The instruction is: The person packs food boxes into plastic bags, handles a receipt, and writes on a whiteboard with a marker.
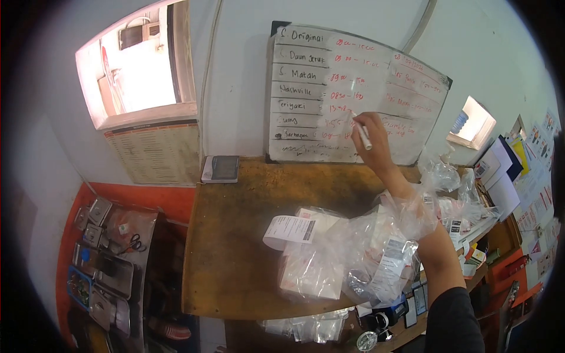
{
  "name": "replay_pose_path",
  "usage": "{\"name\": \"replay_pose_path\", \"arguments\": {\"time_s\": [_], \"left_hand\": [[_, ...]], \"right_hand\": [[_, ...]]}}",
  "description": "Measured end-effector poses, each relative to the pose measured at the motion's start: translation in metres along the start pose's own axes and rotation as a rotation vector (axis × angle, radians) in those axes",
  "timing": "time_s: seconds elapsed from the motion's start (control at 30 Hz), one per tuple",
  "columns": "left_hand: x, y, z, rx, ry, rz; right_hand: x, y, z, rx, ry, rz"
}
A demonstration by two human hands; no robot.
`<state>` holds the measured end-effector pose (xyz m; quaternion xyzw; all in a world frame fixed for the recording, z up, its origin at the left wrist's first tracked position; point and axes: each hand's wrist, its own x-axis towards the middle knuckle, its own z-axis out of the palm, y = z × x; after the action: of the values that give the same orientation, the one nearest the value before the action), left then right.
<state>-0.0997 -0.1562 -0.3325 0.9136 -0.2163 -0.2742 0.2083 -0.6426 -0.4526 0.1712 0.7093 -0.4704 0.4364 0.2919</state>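
My right hand (376, 144) is raised to the whiteboard (294, 88), its fingers closed around a white marker (366, 139). The marker's upper end is right at the red handwriting beside the word "Teriyaki". Black words run down the left of the board, with red numbers beside them. My forearm, in a dark sleeve (453, 320), reaches over clear plastic bags (382, 247) on the wooden table (235, 235). Through the plastic, pale boxes (310, 273) show. My left hand is out of the frame.
A paper slip (289, 229) lies on the bags. A flat grey-and-white device (221, 169) sits by the wall. Metal trays (115, 273) and scissors (135, 242) are at the lower left. More bags (441, 173) and papers (500, 170) crowd the right.
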Motion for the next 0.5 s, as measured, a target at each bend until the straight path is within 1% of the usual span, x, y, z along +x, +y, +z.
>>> {"name": "replay_pose_path", "arguments": {"time_s": [0.13,0.33,0.4,0.43,0.47,0.5], "left_hand": [[-0.003,0.004,-0.003,0.001,0.001,-0.005],[-0.019,0.022,-0.016,-0.014,-0.008,-0.019],[-0.029,0.032,-0.024,-0.048,-0.016,-0.037],[-0.032,0.03,-0.027,-0.07,-0.023,-0.043],[-0.022,0.017,-0.022,-0.067,-0.024,-0.045],[-0.007,-0.003,-0.012,-0.069,-0.025,-0.006]], "right_hand": [[0.001,0.005,-0.003,0.01,0.049,0.039],[-0.001,0.006,-0.001,0.01,0.03,-0.003],[0.0,0.006,0.0,0.059,0.031,-0.019],[0.001,0.005,0.002,0.059,0.029,-0.018],[0.001,0.005,0.003,0.048,0.044,-0.022],[0.0,0.005,0.003,0.036,0.059,-0.027]]}}
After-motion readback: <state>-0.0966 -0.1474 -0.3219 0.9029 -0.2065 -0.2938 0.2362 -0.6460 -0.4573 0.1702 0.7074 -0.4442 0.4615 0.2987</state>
